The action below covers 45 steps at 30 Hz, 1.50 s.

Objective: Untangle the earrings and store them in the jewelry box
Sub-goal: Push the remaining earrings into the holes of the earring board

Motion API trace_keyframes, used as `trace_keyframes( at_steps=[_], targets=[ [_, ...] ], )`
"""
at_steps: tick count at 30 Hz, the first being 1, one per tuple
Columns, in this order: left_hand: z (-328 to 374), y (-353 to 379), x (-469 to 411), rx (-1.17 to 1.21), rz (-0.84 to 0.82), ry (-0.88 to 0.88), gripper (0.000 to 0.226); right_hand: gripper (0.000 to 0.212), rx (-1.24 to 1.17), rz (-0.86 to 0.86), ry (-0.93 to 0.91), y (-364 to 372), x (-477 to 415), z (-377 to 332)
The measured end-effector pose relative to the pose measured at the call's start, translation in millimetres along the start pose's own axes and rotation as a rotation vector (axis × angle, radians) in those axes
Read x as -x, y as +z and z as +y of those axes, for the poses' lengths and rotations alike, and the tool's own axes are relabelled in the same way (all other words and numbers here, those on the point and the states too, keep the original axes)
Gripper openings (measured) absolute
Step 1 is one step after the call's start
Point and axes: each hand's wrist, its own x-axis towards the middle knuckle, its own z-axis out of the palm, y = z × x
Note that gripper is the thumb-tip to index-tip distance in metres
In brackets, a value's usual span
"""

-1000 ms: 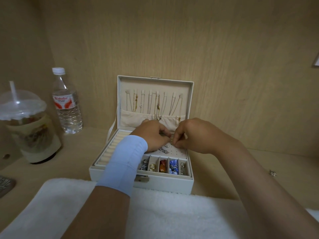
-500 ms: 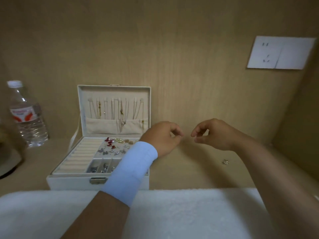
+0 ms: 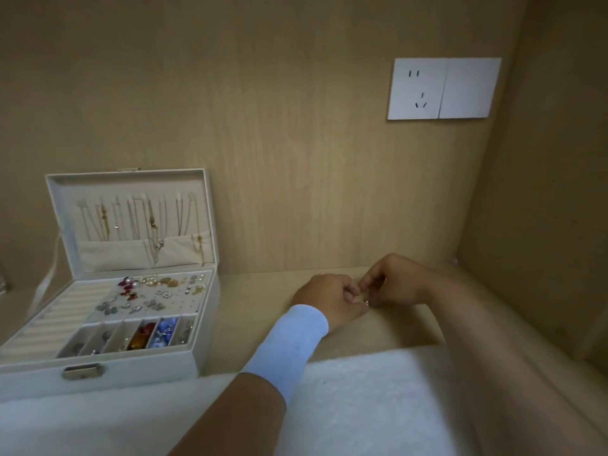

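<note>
From the head view, both hands meet low in the right-center of the frame, just above the pale wooden shelf (image 3: 263, 304). The left hand (image 3: 330, 299), with a soft light-blue wristband (image 3: 289, 343) on its wrist, has its fingers curled inward, and the right hand (image 3: 396, 284) curls in to meet it, so the fingertips of both pinch the earrings (image 3: 366, 302). All I can make out of them is a tiny gold glint between the fingertips, and whether the pieces are knotted together is too small to tell. I'd judge them featherlight, hard and slick, with thin wire hooks or posts that would bend if tugged. They are best held by the solid body of each piece and teased apart gently, close over the shelf so a dropped one doesn't roll away. The jewelry box (image 3: 131, 366) sits well apart at the lower left. It is white and boxy with a metal clasp, and its lid (image 3: 131, 182) stands upright. Thin chains (image 3: 144, 218) hang inside the lid above a cloth pocket. The tray has ribbed ring rolls, a perforated panel (image 3: 177, 306) dotted with small pearl, red and silver pieces, and a row of narrow compartments (image 3: 144, 335). A fluffy white towel (image 3: 362, 390) spreads across the bottom of the frame. A smooth white wall socket (image 3: 444, 88) sits at the upper right on the wood-grain back panel.
</note>
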Motion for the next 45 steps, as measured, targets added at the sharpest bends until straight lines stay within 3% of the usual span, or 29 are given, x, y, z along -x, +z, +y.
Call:
trace_keyframes(
  at_steps=[8,14,20,29,35,41,45],
  targets=[
    [-7,11,-8,-0.044,0.121,0.119,0.01,0.014,-0.058,-0.008,-0.012,3,-5,4],
    [-21,0,-6,0.052,0.175,0.016,0.008,0.007,-0.12,0.008,-0.052,12,-3,-9],
    [-30,-28,9,0.137,0.377,0.023,0.004,0.005,-0.363,0.211,-0.156,22,0,-39],
    [-69,-99,58,0.272,0.402,0.074,0.008,0.015,-0.736,0.156,-0.297,40,4,-122],
    [-100,-146,98,0.482,0.38,0.021,0.004,0.014,-0.705,0.165,-0.354,57,-10,-187],
    [-134,-172,122,0.467,0.482,0.012,0.003,0.017,-0.542,0.209,-0.495,75,-27,-236],
    [-146,-180,132,0.507,0.492,0.0,0.009,0.02,-0.557,0.182,-0.537,84,-31,-250]
  ],
)
